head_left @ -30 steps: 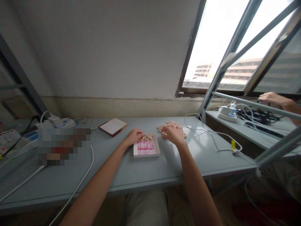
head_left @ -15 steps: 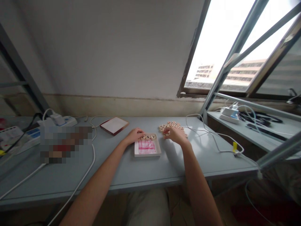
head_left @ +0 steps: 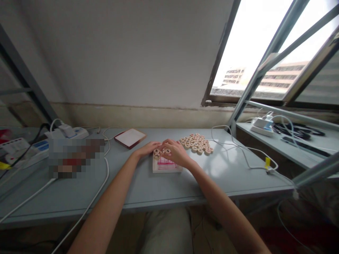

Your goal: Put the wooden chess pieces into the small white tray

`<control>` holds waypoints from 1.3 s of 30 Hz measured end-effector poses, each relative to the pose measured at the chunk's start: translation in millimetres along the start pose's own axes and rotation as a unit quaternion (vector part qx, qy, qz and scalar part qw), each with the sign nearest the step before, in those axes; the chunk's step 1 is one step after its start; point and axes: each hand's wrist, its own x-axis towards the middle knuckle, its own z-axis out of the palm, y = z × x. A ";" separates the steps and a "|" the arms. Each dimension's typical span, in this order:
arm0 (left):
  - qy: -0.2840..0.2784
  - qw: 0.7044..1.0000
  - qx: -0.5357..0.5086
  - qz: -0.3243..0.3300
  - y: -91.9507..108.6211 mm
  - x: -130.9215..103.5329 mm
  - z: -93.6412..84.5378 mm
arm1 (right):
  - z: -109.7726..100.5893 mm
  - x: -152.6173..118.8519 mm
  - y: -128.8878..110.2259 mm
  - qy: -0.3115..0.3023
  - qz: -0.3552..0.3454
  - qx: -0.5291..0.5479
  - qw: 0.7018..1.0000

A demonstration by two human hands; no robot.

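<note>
A shallow white box (head_left: 167, 170) with a pink-lined grid on its bottom stands on the desk before me. Round wooden xiangqi pieces (head_left: 156, 151) with dark characters lie along its back, and another piece (head_left: 157, 156) sits in front of them at the left. My left hand (head_left: 148, 149) rests at the back left corner, its fingers stretched along the rim. Over the box arches my right hand (head_left: 176, 152), fingers curled down by the pieces; what its fingertips hold, if anything, is hidden. Loose xiangqi pieces (head_left: 196, 143) are heaped just right of the box.
A box lid (head_left: 130, 138) lies behind and left of my hands. White cables (head_left: 106, 173) cross the left side of the grey desk (head_left: 143, 192), and another cable (head_left: 245, 157) loops at the right. Power strips (head_left: 76, 133) and a blurred-out patch are at the far left.
My right hand has moved left from the heap to over the box. A piece now shows in front of the back row. The view has shifted slightly.
</note>
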 end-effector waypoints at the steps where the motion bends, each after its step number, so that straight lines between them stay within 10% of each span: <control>1: -0.007 1.000 -0.003 -0.006 1.8 -1.8 -0.5 | -5.6 -1.3 5.2 0.008 0.021 -0.025 0.999; 10: -0.051 0.998 -0.007 -0.022 8.7 -14.2 -1.7 | -18.3 -18.9 49.1 0.029 0.263 -0.258 0.929; 32: -0.036 0.999 0.008 -0.012 14.1 -15.1 -1.2 | -3.9 -13.9 55.0 0.008 0.255 -0.206 0.945; 39: -0.017 1.000 0.010 -0.017 9.9 -9.2 0.3 | -14.9 -6.6 37.7 0.021 0.111 0.071 0.991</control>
